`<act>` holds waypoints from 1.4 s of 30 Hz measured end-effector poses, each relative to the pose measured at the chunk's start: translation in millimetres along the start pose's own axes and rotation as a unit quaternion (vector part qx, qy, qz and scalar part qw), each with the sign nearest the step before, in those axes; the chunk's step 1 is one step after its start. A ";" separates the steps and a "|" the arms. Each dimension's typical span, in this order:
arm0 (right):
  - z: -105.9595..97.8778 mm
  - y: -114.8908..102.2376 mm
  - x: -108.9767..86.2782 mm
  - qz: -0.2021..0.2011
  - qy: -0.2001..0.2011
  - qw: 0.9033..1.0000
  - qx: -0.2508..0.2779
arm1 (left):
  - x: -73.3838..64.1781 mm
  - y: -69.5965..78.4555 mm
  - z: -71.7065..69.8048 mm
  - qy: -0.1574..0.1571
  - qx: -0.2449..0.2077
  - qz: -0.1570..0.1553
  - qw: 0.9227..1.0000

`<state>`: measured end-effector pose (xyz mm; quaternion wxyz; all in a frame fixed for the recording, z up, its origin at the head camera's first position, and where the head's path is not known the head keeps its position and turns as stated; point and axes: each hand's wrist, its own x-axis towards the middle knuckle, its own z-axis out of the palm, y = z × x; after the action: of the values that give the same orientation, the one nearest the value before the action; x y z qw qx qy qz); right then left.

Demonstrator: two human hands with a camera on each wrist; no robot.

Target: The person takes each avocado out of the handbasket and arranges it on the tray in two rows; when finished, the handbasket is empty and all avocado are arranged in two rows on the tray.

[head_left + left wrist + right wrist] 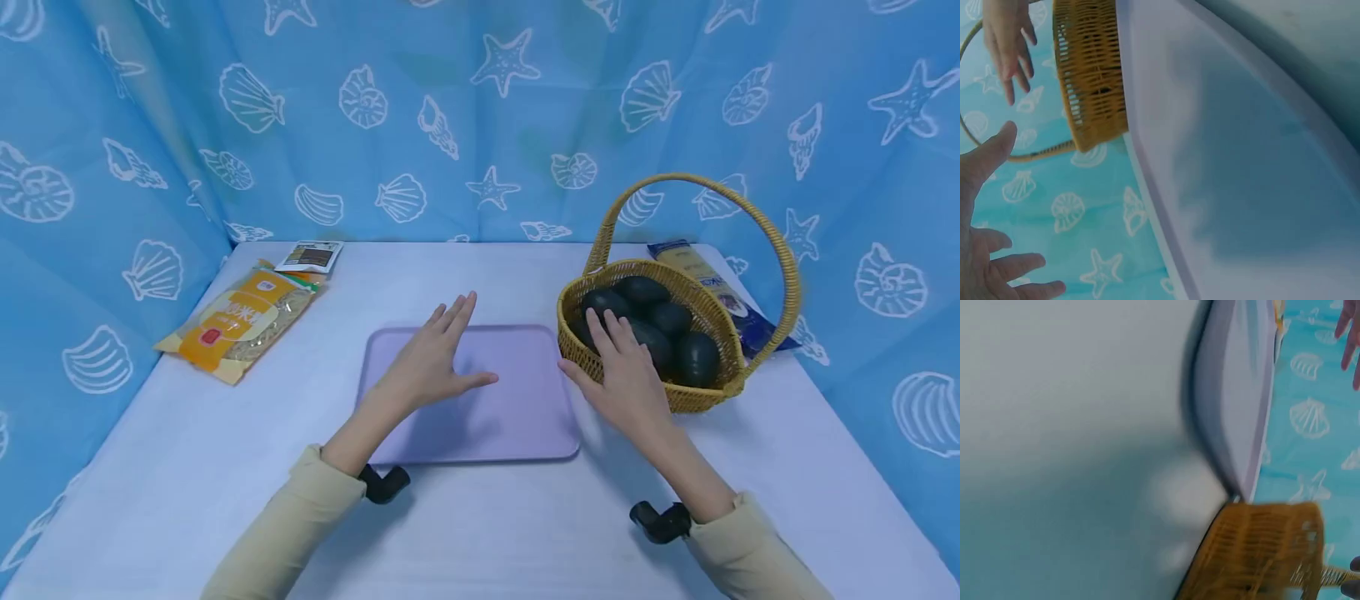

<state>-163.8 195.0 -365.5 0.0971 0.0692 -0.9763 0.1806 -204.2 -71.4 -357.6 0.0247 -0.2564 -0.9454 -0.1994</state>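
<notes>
My left hand [431,362] hovers over a lilac rectangular tray [517,408], fingers straight and thumb spread, holding nothing. My right hand [626,383], fingers also extended, is in front of the near left side of a wicker basket [690,400]. Several dark, smooth, oval fruits that look like avocados [697,360] lie in the basket; the right fingers overlap some of them in the head view, and I cannot tell whether they touch. The left wrist view shows both hands apart from the basket wall [1094,81]. Only fingertips [1351,587] of my right hand show in the right wrist view.
At the back left lies an orange and clear bag of grain-like food [240,321], with a small white packet [311,257] beside it. A blue and yellow package [708,279] lies behind the basket, whose tall handle [791,275] arches upward. A blue shell-patterned curtain [450,167] surrounds the white table.
</notes>
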 end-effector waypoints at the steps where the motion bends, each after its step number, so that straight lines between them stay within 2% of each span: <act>1: -1.5 4.0 -2.6 0.005 0.004 1.000 -0.003 | 1.7 1.9 0.2 -0.003 -0.003 0.001 1.000; 8: -12.0 28.9 -22.7 0.043 0.021 0.999 -0.021 | 14.0 12.8 7.1 -0.014 -0.014 0.022 1.000; 18: -23.8 47.8 -55.9 0.098 0.033 0.995 0.013 | 26.4 24.0 16.2 -0.015 -0.024 0.035 0.999; 21: -27.4 52.2 -66.4 0.114 0.047 0.992 0.005 | 30.0 26.8 18.4 -0.019 -0.026 0.039 0.999; 24: -29.0 57.6 -73.2 0.125 0.075 0.989 -0.026 | 33.6 29.8 19.9 -0.023 -0.023 0.043 0.999; 28: -30.1 62.7 -75.6 0.134 0.104 0.983 -0.065 | 38.0 34.0 21.5 -0.035 -0.022 0.042 0.998; 31: -31.7 64.6 -73.7 0.152 0.098 0.981 -0.075 | 40.4 35.8 23.6 -0.046 -0.022 0.037 0.998; 36: -32.5 78.8 -69.4 0.190 0.073 0.977 -0.066 | 47.1 41.7 29.2 -0.056 -0.019 0.040 0.997; 42: -22.6 88.3 -62.0 0.193 0.075 0.978 -0.039 | 57.2 52.1 31.6 -0.064 -0.017 0.056 0.996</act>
<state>-114.9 291.2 -388.1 0.1355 -0.1384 -0.9674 0.1629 -226.2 9.2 -359.2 -0.0286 -0.3216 -0.9258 -0.1967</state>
